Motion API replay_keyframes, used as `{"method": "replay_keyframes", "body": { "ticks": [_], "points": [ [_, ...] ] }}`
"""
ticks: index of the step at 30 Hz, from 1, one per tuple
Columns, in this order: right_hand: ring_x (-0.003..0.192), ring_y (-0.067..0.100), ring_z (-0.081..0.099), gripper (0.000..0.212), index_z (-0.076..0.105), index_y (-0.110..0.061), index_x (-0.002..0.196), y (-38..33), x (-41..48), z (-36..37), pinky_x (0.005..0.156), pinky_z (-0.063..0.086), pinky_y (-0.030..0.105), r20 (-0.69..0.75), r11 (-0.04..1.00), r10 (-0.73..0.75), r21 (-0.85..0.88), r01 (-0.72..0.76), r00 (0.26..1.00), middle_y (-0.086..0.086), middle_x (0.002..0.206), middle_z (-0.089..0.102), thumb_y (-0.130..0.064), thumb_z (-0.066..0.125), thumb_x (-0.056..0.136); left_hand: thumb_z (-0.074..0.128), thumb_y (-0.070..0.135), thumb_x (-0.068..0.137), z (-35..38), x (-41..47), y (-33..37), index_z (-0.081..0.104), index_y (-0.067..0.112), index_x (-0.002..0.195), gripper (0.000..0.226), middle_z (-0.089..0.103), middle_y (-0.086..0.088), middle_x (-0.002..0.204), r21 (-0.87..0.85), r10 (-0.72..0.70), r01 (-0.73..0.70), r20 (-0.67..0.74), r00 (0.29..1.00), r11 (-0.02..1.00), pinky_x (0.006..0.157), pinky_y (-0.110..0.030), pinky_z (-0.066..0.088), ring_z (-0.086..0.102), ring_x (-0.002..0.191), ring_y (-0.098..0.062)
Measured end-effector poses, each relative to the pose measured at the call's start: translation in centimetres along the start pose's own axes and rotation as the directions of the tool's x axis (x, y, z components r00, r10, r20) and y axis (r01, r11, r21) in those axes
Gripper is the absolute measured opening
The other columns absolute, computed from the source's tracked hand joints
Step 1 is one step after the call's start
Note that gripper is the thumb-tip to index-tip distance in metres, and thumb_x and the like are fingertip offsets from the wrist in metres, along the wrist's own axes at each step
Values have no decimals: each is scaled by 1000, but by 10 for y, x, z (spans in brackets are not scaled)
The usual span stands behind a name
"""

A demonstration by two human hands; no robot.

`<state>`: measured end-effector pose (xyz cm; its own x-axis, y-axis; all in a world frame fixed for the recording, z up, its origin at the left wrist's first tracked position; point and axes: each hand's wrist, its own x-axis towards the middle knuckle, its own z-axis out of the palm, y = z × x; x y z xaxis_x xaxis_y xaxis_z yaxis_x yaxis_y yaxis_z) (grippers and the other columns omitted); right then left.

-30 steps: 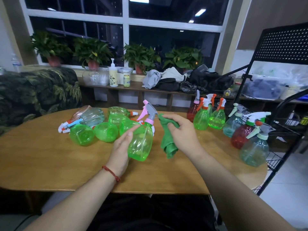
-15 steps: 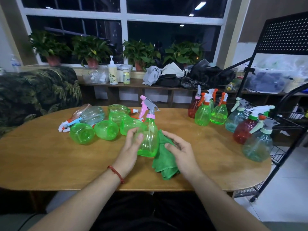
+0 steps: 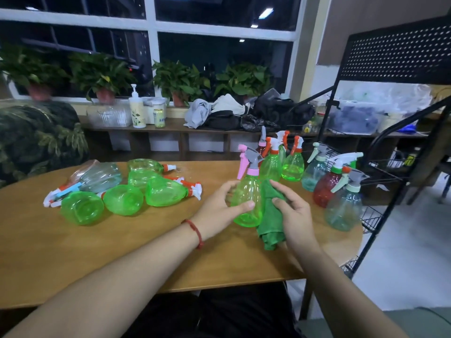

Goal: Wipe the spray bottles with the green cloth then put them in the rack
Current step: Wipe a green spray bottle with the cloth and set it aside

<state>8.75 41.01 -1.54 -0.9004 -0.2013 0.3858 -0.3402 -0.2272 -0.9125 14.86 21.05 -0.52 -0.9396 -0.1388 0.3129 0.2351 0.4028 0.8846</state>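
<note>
Cloth (image 3: 271, 222) now lifted against green bottle (image 3: 246, 191) held in left grip (image 3: 218, 209).

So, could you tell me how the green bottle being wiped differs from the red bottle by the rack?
The green bottle has a pink trigger; the red bottle has a white one. The left hand grips the green bottle, green cloth against it; the red bottle stands untouched. Both are upright, translucent.

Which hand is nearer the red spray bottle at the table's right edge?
Right. The right hand, holding the green cloth, sits just left of the red spray bottle; the left hand grips the green bottle farther left.
</note>
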Motion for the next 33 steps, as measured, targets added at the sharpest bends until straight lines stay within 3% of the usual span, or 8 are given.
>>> {"method": "replay_keyframes", "body": {
  "ticks": [4, 7, 10, 14, 21, 28, 33],
  "points": [
    [128, 22, 69, 48, 76, -26, 131, 3, 11, -26, 115, 50, 57, -132, 1000, -1, -12, -1, 991, -6, 132, 75, 8, 57, 102, 88, 35, 87, 28, 37, 13, 61, 28, 132, 53, 70, 15, 124, 48, -9, 7, 43, 999, 999, 98, -24, 52, 67, 108, 2],
    [125, 18, 70, 49, 77, -30, 128, 11, 11, -40, 114, 51, 56, -231, 999, 32, 30, -25, 973, -8, 131, 75, 7, 58, 102, 89, 47, 83, 45, 66, 16, 59, 26, 137, 66, 65, 11, 130, 60, -25, 24, 11, 1000, 998, 105, -30, 50, 63, 117, -6],
    [128, 21, 68, 51, 78, -37, 124, 16, 11, -46, 115, 50, 57, -294, 996, 55, 83, -32, 954, -5, 134, 74, 4, 57, 103, 87, 57, 80, 57, 96, 19, 56, 24, 142, 77, 61, 6, 135, 76, -54, 58, -43, 998, 995, 101, -29, 49, 61, 124, -14],
    [127, 12, 67, 48, 75, -37, 128, 15, 10, -43, 114, 52, 51, -315, 1000, -3, 13, 8, 949, -11, 135, 73, 0, 56, 104, 89, 51, 82, 75, 139, 17, 53, 19, 143, 78, 62, 2, 139, 151, -77, 88, -74, 994, 985, 108, -35, 50, 60, 125, -17],
    [125, 14, 68, 46, 73, -39, 130, 22, 12, -48, 109, 55, 54, -417, 999, -39, 12, 48, 908, -14, 132, 73, -7, 55, 103, 92, 53, 77, 111, 181, -13, 49, 14, 152, 95, 56, -8, 154, 322, -162, 156, -8, 987, 934, 114, -37, 47, 56, 138, -25],
    [125, 14, 67, 46, 73, -39, 128, 22, 12, -51, 111, 53, 53, -413, 999, -40, -2, 43, 910, -15, 130, 73, -7, 55, 101, 85, 54, 83, 139, 195, -9, 46, 15, 157, 92, 54, -13, 154, 487, -129, 138, -53, 990, 862, 114, -40, 47, 54, 140, -32],
    [126, 13, 67, 46, 72, -41, 129, 23, 12, -50, 111, 54, 52, -383, 1000, -22, -5, 22, 923, -15, 131, 73, -8, 55, 102, 89, 53, 79, 137, 201, -1, 29, 14, 162, 110, 62, -13, 144, 413, -241, 258, -94, 966, 873, 102, -46, 57, 66, 124, -36]
  ]
}}
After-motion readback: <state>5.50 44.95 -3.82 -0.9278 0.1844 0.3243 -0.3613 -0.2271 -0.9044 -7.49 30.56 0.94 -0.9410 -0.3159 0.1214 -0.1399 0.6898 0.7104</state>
